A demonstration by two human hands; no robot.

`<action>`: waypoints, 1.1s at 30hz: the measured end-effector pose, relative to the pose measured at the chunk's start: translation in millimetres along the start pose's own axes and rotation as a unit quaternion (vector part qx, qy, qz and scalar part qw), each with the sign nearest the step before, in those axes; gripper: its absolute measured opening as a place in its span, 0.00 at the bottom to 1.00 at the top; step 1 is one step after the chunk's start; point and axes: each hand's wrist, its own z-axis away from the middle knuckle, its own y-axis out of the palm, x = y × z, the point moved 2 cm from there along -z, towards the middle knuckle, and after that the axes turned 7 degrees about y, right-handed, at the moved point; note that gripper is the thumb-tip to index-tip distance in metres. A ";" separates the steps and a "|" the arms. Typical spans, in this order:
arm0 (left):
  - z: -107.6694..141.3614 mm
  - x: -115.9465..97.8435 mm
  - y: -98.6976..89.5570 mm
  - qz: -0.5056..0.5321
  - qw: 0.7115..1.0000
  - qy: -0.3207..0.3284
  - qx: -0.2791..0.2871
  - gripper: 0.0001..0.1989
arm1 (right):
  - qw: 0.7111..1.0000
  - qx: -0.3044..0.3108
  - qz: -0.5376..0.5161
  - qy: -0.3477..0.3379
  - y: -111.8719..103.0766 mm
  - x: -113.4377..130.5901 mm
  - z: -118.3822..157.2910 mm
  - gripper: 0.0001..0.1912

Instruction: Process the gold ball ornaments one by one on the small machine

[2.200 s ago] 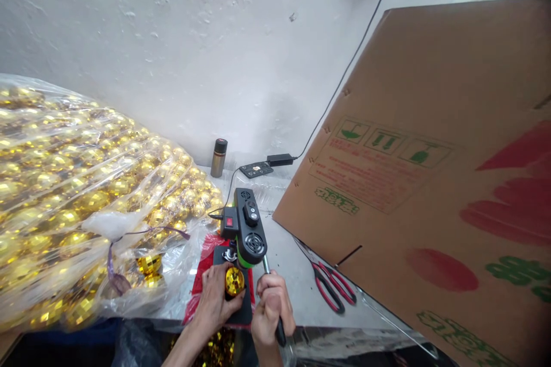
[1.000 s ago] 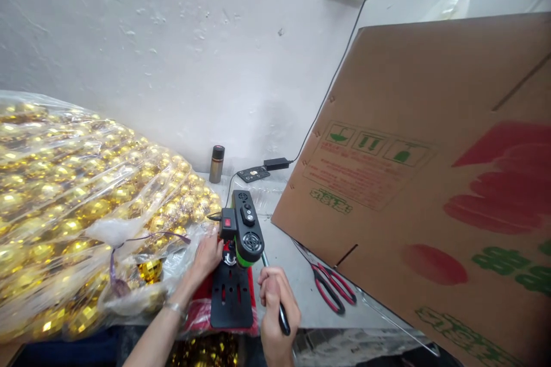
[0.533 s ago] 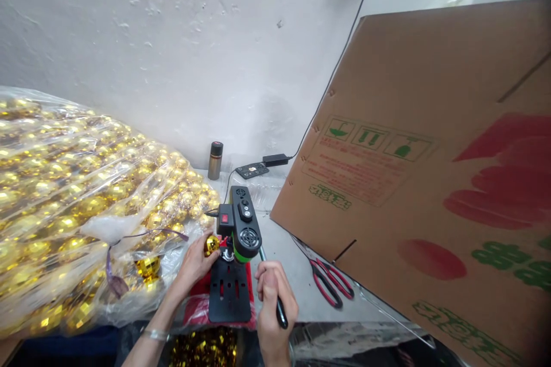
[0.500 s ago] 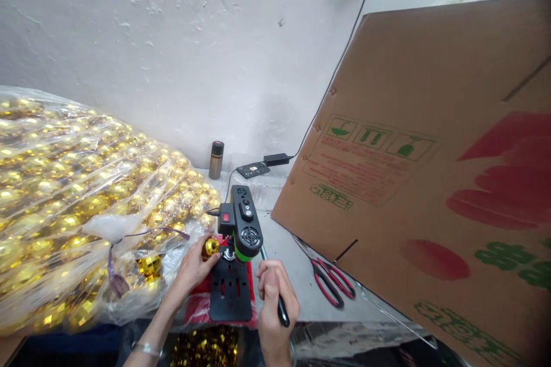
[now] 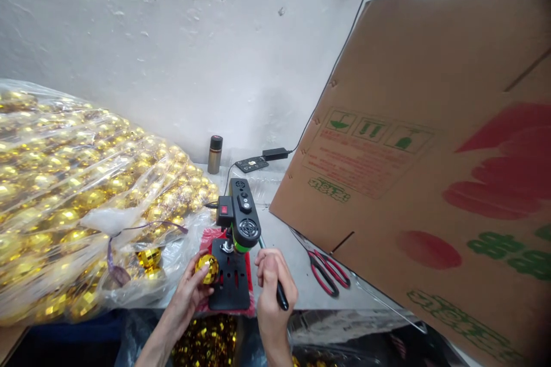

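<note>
A gold mirrored ball is held in my left hand, just left of the small black bench press. Its slotted base plate lies on red plastic at the table's front edge. My right hand is wrapped around the press's lever handle, whose black tip sticks out below the fist. Under the press head a metal fitting shows on the plate. Two loose gold balls rest left of my left hand, on clear plastic.
A big clear bag of gold balls fills the left. On the right leans a large cardboard box, with red-handled scissors at its foot. A bottle and a power adapter stand by the wall. More gold balls lie below the table edge.
My left hand has drawn the gold ball away from the press fitting, toward me and slightly left. My right hand keeps its grip on the lever. The view has shifted slightly.
</note>
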 end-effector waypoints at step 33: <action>-18.0 28.1 23.3 -0.483 0.810 0.321 0.089 0.26 | 1.000 0.002 -0.002 0.025 -1.4 3.9 -4.7 0.20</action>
